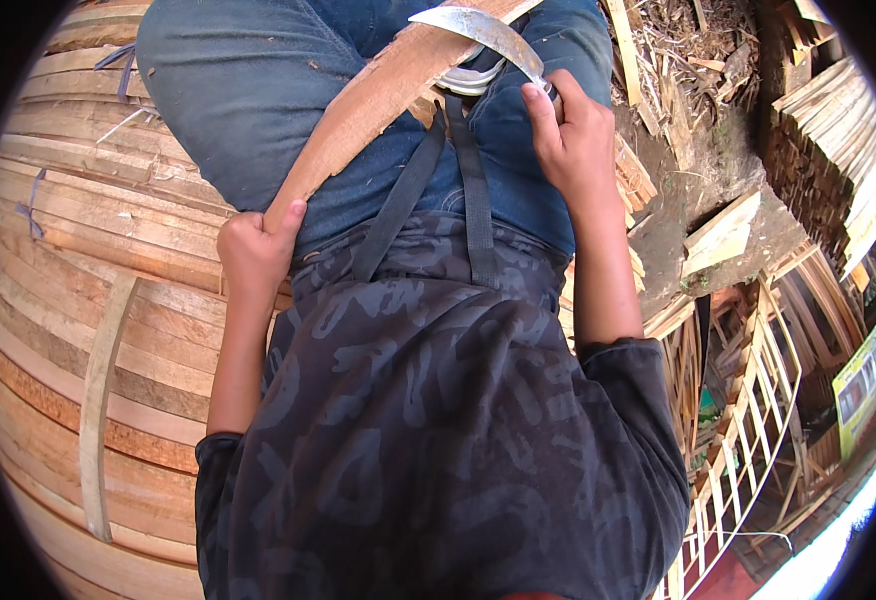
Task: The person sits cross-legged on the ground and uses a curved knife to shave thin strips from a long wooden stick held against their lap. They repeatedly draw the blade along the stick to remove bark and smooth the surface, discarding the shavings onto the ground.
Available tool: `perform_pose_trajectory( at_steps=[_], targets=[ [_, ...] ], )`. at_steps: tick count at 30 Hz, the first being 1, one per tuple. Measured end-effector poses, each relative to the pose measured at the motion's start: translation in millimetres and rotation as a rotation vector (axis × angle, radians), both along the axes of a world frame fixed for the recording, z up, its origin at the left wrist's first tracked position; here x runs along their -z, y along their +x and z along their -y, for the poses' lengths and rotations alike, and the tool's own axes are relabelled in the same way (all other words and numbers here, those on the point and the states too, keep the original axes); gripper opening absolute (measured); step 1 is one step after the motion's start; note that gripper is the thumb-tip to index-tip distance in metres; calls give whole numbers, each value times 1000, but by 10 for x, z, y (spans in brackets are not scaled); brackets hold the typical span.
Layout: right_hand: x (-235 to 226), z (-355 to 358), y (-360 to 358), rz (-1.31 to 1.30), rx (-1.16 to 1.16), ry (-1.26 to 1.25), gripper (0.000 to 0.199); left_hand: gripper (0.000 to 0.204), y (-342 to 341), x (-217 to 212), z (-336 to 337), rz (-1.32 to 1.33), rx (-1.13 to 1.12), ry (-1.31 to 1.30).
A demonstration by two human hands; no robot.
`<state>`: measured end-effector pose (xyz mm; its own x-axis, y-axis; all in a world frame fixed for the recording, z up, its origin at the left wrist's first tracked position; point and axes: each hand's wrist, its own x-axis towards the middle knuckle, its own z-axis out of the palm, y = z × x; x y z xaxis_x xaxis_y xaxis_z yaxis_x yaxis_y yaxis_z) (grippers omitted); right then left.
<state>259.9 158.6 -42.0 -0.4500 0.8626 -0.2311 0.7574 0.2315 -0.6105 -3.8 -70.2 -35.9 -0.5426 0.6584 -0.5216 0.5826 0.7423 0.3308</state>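
A long reddish wood strip (378,95) lies slantwise across my lap, over my blue jeans. My left hand (256,248) grips its near end at my left thigh. My right hand (570,135) holds the handle of a curved metal blade (483,30), whose edge rests on the far part of the strip. Two dark straps (463,185) run down my front between the hands.
Stacked curved wooden planks (78,300) fill the left side, with one pale loose slat (103,385) lying on them. Wood scraps and shavings (678,60) cover the ground at upper right. Bundled slats (843,160) and wooden frames (758,400) stand at right.
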Motion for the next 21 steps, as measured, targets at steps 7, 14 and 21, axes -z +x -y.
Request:
perform_pose_trajectory(
  at_steps=[7,14,21],
  targets=[
    [70,-81,14,97,-33,104,46,74,-80,93,101,106,-31,57],
    [13,-237,29,276,-93,258,44,74,-21,121,106,51,-19,106],
    [30,-461,139,390,-148,366,50,75,20,54,13,-15,-15,40]
  ],
)
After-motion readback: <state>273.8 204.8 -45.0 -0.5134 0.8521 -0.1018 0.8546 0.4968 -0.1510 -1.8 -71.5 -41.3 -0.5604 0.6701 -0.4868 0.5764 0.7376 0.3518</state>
